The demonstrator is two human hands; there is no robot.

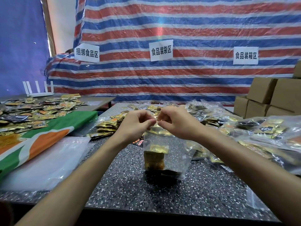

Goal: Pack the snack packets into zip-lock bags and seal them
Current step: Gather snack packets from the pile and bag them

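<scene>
A clear zip-lock bag (164, 154) hangs upright over the speckled table (146, 196), with gold and dark snack packets (154, 160) stacked in its lower half. My left hand (136, 123) and my right hand (174, 122) pinch its top edge, fingertips almost meeting in the middle. Loose gold snack packets (109, 126) lie piled just beyond my left hand. Whether the zip strip is closed cannot be made out.
Filled clear bags (263, 132) crowd the table's right side. A stack of empty clear bags (48, 162) lies at left beside a green and orange sheet (40, 132). More packets (37, 110) cover the far left table. Cardboard boxes (267, 98) stand at back right.
</scene>
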